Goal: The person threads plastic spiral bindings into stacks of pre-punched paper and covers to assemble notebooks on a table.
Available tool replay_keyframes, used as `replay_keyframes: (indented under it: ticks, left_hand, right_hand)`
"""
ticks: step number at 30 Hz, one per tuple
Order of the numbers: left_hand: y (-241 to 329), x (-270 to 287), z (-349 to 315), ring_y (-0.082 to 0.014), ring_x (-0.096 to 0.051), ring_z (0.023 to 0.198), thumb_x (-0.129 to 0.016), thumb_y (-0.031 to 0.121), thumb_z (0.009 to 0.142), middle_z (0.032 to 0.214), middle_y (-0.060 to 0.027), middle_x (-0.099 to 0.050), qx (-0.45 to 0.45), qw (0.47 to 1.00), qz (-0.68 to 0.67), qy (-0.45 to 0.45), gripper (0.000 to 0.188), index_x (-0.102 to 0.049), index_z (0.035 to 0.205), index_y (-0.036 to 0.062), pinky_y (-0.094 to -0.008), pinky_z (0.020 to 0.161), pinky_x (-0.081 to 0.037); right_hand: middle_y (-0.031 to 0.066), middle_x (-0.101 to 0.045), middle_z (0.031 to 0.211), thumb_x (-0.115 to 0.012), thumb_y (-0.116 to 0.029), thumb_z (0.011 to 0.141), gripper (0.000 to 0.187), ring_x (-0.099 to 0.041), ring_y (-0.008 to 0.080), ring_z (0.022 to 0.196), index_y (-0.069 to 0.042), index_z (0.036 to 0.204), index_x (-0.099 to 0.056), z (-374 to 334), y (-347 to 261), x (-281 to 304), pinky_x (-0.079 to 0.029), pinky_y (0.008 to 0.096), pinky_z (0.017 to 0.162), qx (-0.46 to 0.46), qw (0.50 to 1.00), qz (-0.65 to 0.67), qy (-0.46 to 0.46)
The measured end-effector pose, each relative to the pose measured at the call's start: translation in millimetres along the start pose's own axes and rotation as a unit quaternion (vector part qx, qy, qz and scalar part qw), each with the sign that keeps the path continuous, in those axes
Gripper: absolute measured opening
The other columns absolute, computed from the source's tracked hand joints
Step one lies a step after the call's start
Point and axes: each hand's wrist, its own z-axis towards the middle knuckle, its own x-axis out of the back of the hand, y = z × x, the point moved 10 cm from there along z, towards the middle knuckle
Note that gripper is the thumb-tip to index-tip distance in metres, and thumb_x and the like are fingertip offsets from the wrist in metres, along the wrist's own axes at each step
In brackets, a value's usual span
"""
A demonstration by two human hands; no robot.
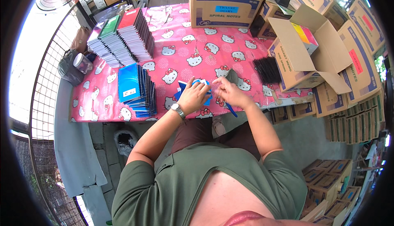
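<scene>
My left hand (194,96), with a watch on its wrist, lies over a small blue notebook (182,86) near the table's front edge. Its fingers curl over the notebook and hide most of it. Close on the right, my right hand (230,93) is closed with the fingertips near the notebook's edge. A blue handle (231,110) sticks out below the right palm; the rest of that tool is hidden. A dark grey object (232,76) lies just beyond the right hand. To the left stands a stack of blue spiral notebooks (131,84).
Tall stacks of red (129,19), green and purple notebooks stand at the back left. Black spiral wires (266,70) lie beside an open carton (287,70) on the right. A closed carton (225,10) stands at the back. The pink tablecloth (193,45) covers the table.
</scene>
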Motion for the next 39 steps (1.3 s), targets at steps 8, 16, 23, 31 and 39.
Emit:
replay_keyframes:
  ticks: [8,16,23,31,39]
  left_hand:
    - [-16.1,3.1,-9.6,-0.0275,-0.05,0.122,-0.064,0.033,0.091,0.117,-0.0069,-0.058,0.024,0.998,0.041,0.051,0.029,-0.059,0.113,0.0141,-0.0577,0.113,-0.025]
    - [-31.0,-1.2,-14.6,-0.0295,-0.051,0.113,-0.071,0.037,0.083,0.111,-0.0074,-0.056,0.06,0.998,-0.012,0.022,0.038,-0.06,0.111,0.0141,-0.0529,0.09,-0.041]
    - [-47.3,11.4,-12.2,-0.0318,-0.053,0.109,-0.075,0.023,0.077,0.108,-0.01,-0.056,0.063,0.991,-0.108,0.049,0.035,-0.061,0.106,0.0089,-0.0434,0.092,-0.044]
    - [-73.2,18.8,-11.4,-0.0337,-0.058,0.101,-0.073,0.012,0.078,0.103,-0.0131,-0.059,0.073,0.98,-0.174,0.064,0.028,-0.062,0.103,0.0053,-0.0418,0.089,-0.049]
    - [-79.6,7.6,-12.8,-0.0293,-0.062,0.095,-0.072,0.011,0.081,0.103,-0.0135,-0.06,0.096,0.964,-0.245,0.031,0.032,-0.058,0.109,0.003,-0.0376,0.08,-0.052]
  right_hand:
    - [0.0208,-0.052,0.139,-0.071,-0.016,0.075,0.031,-0.05,0.0338,0.128,-0.009,0.104,-0.068,64.4,70.7,88.8,-0.042,0.0408,0.106,0.097,0.915,-0.362,0.152]
    - [0.0122,-0.068,0.116,-0.062,-0.025,0.087,0.041,-0.062,0.021,0.108,0.007,0.111,-0.068,43.6,17.7,19.2,-0.046,0.0342,0.098,0.101,0.994,0.003,-0.048]
    - [0.0121,-0.058,0.133,-0.068,-0.024,0.082,0.035,-0.058,0.0223,0.116,0.002,0.105,-0.072,35.1,10.1,31.9,-0.043,0.0366,0.103,0.079,0.994,-0.068,0.026]
    - [0.013,-0.058,0.132,-0.069,-0.023,0.082,0.028,-0.056,0.023,0.119,-0.003,0.1,-0.073,42.5,-2.1,26.1,-0.042,0.0376,0.103,0.18,0.954,0.229,-0.063]
    - [0.0156,-0.06,0.13,-0.076,-0.033,0.077,0.035,-0.058,0.025,0.119,-0.006,0.099,-0.075,52.2,-13.3,15.2,-0.043,0.0412,0.102,0.158,0.976,0.122,-0.082]
